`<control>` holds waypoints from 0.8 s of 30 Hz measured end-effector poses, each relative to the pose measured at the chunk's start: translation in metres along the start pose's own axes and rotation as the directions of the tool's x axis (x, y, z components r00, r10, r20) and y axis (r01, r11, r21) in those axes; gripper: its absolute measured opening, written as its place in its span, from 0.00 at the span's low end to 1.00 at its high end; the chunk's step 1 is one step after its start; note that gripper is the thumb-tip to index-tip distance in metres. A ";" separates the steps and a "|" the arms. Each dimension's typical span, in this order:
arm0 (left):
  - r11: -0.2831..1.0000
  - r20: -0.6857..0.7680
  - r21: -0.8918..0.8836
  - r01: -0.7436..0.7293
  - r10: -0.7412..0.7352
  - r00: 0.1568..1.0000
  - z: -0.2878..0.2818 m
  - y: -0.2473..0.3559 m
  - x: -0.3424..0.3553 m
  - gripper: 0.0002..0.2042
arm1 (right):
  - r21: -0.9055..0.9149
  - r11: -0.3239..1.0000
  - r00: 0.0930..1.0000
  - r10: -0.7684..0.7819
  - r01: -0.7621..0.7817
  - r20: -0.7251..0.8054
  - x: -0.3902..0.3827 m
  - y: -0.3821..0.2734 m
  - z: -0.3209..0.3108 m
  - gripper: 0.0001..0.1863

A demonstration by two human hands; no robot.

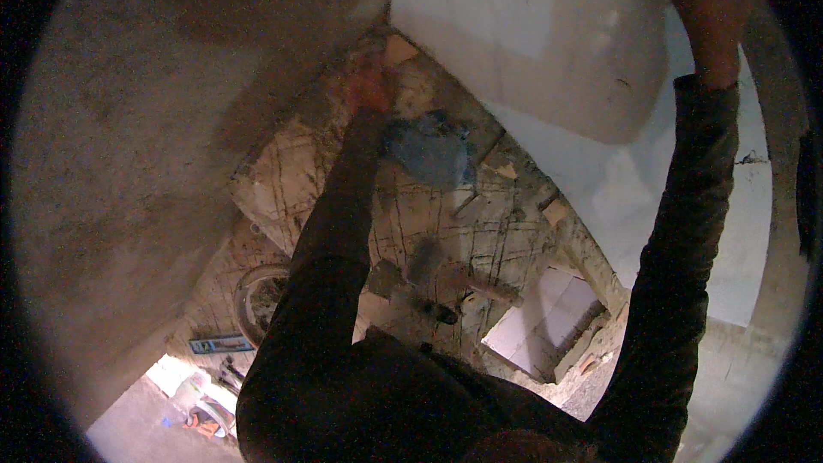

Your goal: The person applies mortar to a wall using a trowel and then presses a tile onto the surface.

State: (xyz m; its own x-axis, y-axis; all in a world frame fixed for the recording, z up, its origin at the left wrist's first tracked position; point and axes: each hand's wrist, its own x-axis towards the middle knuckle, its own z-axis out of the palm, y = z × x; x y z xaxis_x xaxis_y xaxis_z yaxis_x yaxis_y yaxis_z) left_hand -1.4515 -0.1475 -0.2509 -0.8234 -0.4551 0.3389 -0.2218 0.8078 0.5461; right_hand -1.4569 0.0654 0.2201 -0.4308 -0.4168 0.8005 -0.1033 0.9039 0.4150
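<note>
My left arm reaches forward into the corner where the rough brown wall (154,120) meets the white wall (480,0). My left hand (369,86) is low there, close to a small tan piece (400,50). Its fingers are dark and smeared, so what they hold, if anything, does not show. Raised along the white wall, my right hand (705,0) runs up to the top right edge of the picture. Dimness and the picture's rim hide its fingers. A crumpled blue plastic sheet or bag (433,153) lies just right of my left forearm.
Below me is a dirty surface with dark lines (403,214). A trowel-like tool with a dark handle (437,312) lies near my body. Left of my arm stands a round bucket (249,296), beside a blue flat item (220,343). A pale rectangular panel (544,326) shows at right.
</note>
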 end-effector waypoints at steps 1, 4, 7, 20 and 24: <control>1.000 0.004 0.014 -0.006 0.006 1.000 0.006 -0.007 -0.006 0.23 | 0.017 1.000 1.000 -0.024 0.024 0.016 -0.001 0.003 -0.001 0.17; 1.000 -0.033 0.020 0.014 -0.013 0.999 0.022 -0.028 -0.005 0.23 | 0.089 0.975 0.974 -0.190 0.202 -0.126 0.008 0.020 0.028 0.13; 0.996 0.011 0.012 0.084 -0.085 0.996 0.020 -0.035 -0.009 0.23 | 0.083 0.984 0.977 -0.142 0.157 -0.157 -0.001 0.004 0.020 0.13; 0.999 -0.152 0.017 -0.038 0.040 0.988 0.055 -0.093 -0.018 0.23 | 0.108 0.987 0.970 -0.097 0.123 -0.221 0.016 -0.050 0.006 0.16; 0.995 0.171 -0.060 0.077 -0.065 0.983 0.012 -0.018 -0.015 0.23 | 0.069 0.998 0.998 -0.006 0.010 -0.058 0.025 -0.030 0.037 0.20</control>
State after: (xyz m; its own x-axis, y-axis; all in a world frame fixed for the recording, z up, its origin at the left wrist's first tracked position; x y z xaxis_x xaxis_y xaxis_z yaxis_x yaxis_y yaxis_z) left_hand -1.4415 -0.1505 -0.2753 -0.8842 -0.4363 0.1668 -0.2523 0.7465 0.6157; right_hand -1.4975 0.0310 0.2121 -0.3772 -0.4274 0.8216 -0.1690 0.9040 0.3926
